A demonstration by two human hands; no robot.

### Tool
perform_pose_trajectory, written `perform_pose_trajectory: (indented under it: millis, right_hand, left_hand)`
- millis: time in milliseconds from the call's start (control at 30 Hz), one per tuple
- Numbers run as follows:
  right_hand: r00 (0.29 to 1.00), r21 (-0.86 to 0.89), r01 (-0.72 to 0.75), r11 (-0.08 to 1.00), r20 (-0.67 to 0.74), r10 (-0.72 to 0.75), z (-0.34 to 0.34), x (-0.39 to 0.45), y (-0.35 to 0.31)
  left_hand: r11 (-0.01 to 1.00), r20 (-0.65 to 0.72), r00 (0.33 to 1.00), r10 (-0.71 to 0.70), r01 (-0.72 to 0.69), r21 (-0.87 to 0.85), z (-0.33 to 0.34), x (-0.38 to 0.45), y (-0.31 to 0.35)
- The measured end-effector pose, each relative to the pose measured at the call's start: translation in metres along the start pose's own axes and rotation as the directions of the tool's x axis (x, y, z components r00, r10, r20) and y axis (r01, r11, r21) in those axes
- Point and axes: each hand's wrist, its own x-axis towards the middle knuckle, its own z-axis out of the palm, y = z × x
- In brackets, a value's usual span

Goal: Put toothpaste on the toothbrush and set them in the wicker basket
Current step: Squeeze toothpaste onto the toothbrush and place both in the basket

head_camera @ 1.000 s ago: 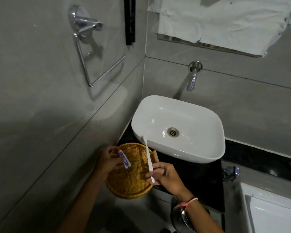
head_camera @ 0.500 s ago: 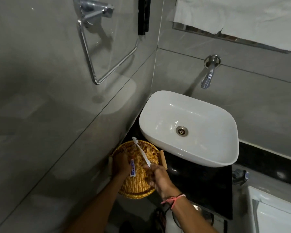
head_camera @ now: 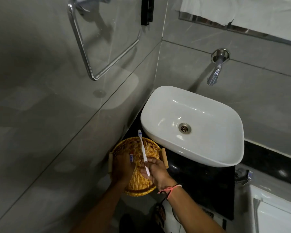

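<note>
While hands (head_camera: 141, 170) grip toothbrush (head_camera: 143, 153), toothpaste tube (head_camera: 131, 158) half hidden, basket (head_camera: 141, 184) beneath.

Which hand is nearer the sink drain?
Right. The right hand holds the toothbrush just below the sink; the left hand sits farther left of the drain.

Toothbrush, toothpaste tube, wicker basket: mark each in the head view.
toothbrush (head_camera: 143, 152), head view, mid-handle above the right hand's grip.
toothpaste tube (head_camera: 131, 158), head view, the blue-and-white end showing past the left hand.
wicker basket (head_camera: 151, 147), head view, bare woven inside near the far rim.
</note>
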Motion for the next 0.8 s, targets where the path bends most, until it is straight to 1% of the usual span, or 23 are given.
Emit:
perform_pose_trajectory:
  millis: [100,233,433,500,567,600,667,733,800]
  right_hand:
    - [1.000,-0.037,0.013,0.999,-0.009,-0.013,0.003,0.005,-0.003]
    - [0.979,-0.283,0.116,0.952,-0.127,-0.157,0.003,0.015,-0.004]
    - [0.962,-0.425,0.126,0.896,-0.168,-0.215,0.005,0.025,-0.001]
    - [0.955,-0.480,0.135,0.867,-0.171,-0.243,0.006,0.028,0.001]
    - [0.940,-0.514,0.172,0.840,-0.170,-0.297,0.006,0.032,0.002]
    - [0.931,-0.521,0.194,0.831,-0.169,-0.323,0.006,0.034,0.002]
    - [0.922,-0.533,0.216,0.818,-0.164,-0.350,0.007,0.034,0.000]
    - [0.916,-0.567,0.226,0.792,-0.153,-0.371,0.008,0.035,-0.003]
    - [0.911,-0.597,0.234,0.767,-0.142,-0.388,0.008,0.037,-0.004]
  left_hand:
    - [1.000,-0.011,1.000,-0.003,0.004,0.028,-0.002,0.000,0.002]
    - [0.993,-0.014,1.000,0.007,-0.006,0.117,-0.008,0.003,0.007]
    - [0.984,0.010,0.998,0.054,-0.055,0.168,-0.014,0.007,0.004]
    - [0.974,0.022,0.994,0.104,-0.106,0.201,-0.015,0.008,0.002]
    - [0.943,-0.023,0.981,0.191,-0.177,0.283,-0.018,0.005,0.001]
    - [0.909,-0.064,0.965,0.255,-0.217,0.355,-0.019,0.003,-0.001]
    - [0.831,-0.085,0.931,0.354,-0.272,0.485,-0.022,-0.002,-0.006]
    - [0.784,-0.093,0.899,0.428,-0.318,0.533,-0.021,-0.006,-0.012]
    - [0.766,-0.115,0.869,0.481,-0.353,0.536,-0.022,-0.007,-0.020]
